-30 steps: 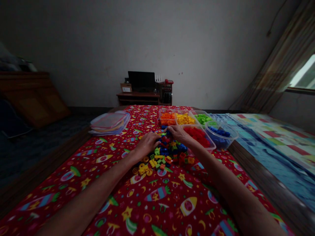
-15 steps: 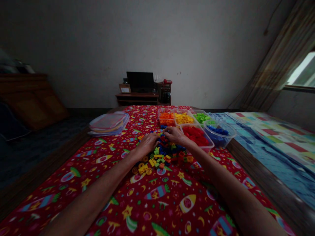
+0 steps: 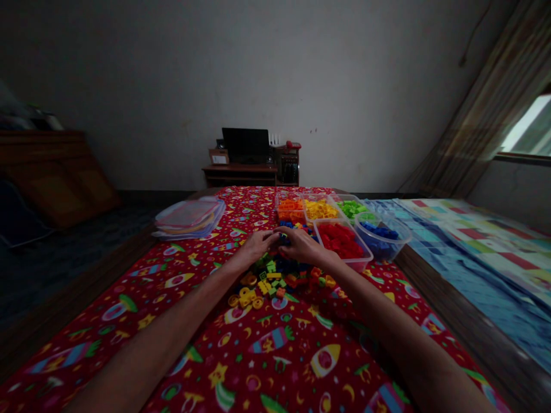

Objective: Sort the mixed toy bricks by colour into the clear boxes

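My left hand (image 3: 257,245) and my right hand (image 3: 300,245) meet at the fingertips over a loose pile of mixed plastic building blocks (image 3: 270,281). Both have their fingers bent inward and closed together; whatever lies between them is hidden or too small to name. Yellow wheel-like pieces (image 3: 245,298) lie at the pile's near left edge. Right of my right hand stands a clear box of red blocks (image 3: 342,240). Behind it are sections of orange blocks (image 3: 291,210), yellow blocks (image 3: 321,210) and green blocks (image 3: 350,209).
A round clear tub (image 3: 387,252) of blue blocks stands right of the red ones. Stacked plastic lids (image 3: 189,218) lie at the left on the red patterned tablecloth (image 3: 275,367). A bed (image 3: 473,246) adjoins the table's right side. A monitor (image 3: 246,144) stands against the wall.
My hands have come together until their fingertips meet, the left moving slightly up and the right slightly inward. The view has shifted a little.
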`<state>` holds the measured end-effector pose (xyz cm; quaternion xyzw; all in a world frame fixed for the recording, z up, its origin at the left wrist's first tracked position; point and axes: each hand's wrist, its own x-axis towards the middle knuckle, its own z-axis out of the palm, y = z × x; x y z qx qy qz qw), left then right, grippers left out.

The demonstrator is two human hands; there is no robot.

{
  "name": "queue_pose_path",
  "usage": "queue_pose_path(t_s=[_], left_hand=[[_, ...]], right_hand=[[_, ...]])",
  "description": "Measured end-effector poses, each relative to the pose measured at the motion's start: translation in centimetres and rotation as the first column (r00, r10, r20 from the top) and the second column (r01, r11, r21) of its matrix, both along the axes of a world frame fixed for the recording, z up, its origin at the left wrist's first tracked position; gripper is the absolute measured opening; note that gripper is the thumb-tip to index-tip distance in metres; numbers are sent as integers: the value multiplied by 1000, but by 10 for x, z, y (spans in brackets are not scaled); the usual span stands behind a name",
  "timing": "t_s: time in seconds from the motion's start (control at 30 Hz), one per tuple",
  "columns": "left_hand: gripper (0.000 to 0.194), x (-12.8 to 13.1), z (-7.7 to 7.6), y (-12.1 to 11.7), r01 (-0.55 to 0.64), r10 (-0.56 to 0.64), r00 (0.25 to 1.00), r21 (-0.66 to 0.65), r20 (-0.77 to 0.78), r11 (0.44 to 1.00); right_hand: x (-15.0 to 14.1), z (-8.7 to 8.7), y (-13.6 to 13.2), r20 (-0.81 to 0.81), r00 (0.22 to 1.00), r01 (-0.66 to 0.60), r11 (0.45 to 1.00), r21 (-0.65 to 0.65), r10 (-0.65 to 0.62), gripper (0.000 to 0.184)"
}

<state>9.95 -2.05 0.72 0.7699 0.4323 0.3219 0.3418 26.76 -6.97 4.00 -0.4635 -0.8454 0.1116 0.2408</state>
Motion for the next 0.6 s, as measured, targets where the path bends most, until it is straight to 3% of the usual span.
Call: queue_pose_path(t_s=[0.13, 0.23, 0.4, 0.5, 0.6], left_hand=[[39, 7, -2, -7, -80, 86, 994, -91, 69, 993], [29, 14, 1, -15, -127, 171, 963, -210, 209, 969], [32, 23, 6, -24, -22, 177, 907, -377, 382, 926], [34, 21, 7, -22, -3, 126, 920, -313, 372, 950], [33, 13, 8, -18, -44, 92, 946, -158, 310, 986]], right_hand=[[-4, -8, -2, 46, 999, -14, 996, 84, 10, 34], [-3, -20, 3, 36, 997, -71, 983, 172, 65, 23], [8, -34, 16, -26, 986, -147, 931, 335, 166, 22], [21, -25, 20, -34, 998, -37, 932, 362, 53, 21], [44, 1, 21, -24, 993, 118, 934, 337, -116, 17]])
